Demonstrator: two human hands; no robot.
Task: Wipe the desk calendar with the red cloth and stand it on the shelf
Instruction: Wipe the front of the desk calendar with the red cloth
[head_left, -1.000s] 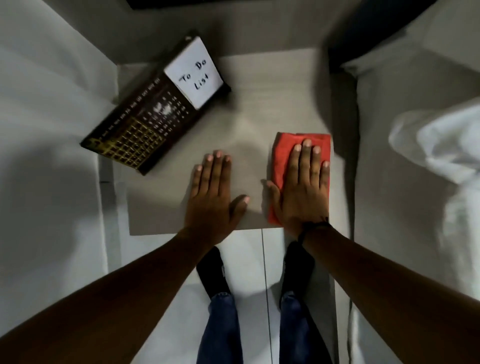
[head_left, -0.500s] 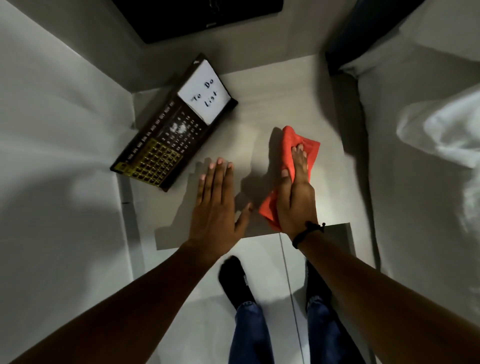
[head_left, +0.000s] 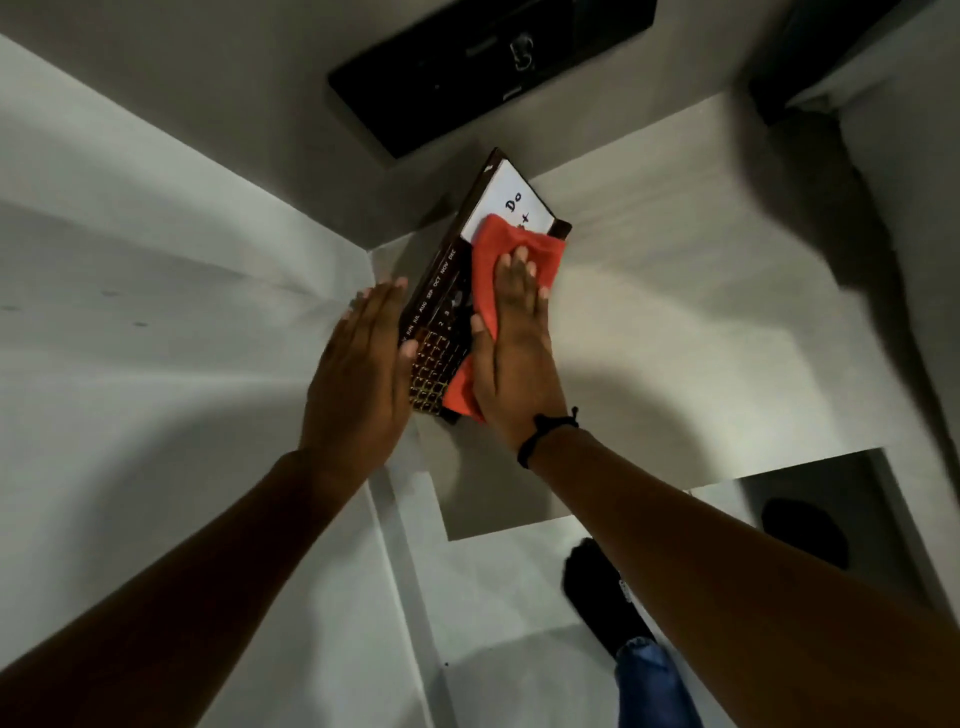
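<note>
The dark brown desk calendar (head_left: 441, 306), with gold date squares and a white "To Do List" card, lies flat near the back left of the grey shelf top (head_left: 675, 322). My right hand (head_left: 511, 353) presses the red cloth (head_left: 488, 270) flat on the calendar's face, and the cloth covers part of the white card. My left hand (head_left: 363, 374) is flat with fingers straight, set against the calendar's left edge; its thumb touches the gold squares.
White walls close in on the left and behind. A black flat device (head_left: 488, 67) is mounted on the back wall above the shelf. White bedding (head_left: 914, 208) rises at the right. My feet in dark socks (head_left: 602, 597) stand on the pale floor below.
My right hand carried the red cloth from the shelf's right side onto the calendar. My left hand moved from the bare shelf top to the calendar's left edge.
</note>
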